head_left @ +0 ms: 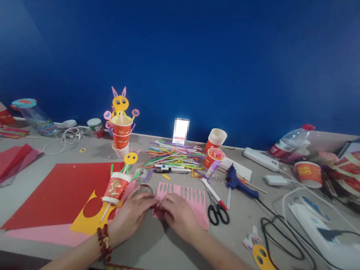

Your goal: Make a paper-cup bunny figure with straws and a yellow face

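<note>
My left hand (132, 211), with a beaded bracelet on its wrist, has its fingers curled and pinched close to my right hand. What lies between its fingertips is too small to make out. A roll of tape (147, 187) stands just behind its fingers. My right hand (177, 213) rests over the left part of a pink paper sheet (197, 198) with a row of cut-out slots. Its fingers are closed, and their tips are hidden. Left of my hands, a red paper cup (116, 188) with a yellow smiling figure (131, 158) stands near yellow paper (82, 219) with round holes.
Black scissors (218, 214), a marker (214, 193) and a blue glue gun (240, 183) lie to the right, its cord coiling toward a power strip (317, 233). Coloured sticks (178, 155) pile up behind. Red paper (53, 195) covers the left; stacked cups (121, 135) stand beyond.
</note>
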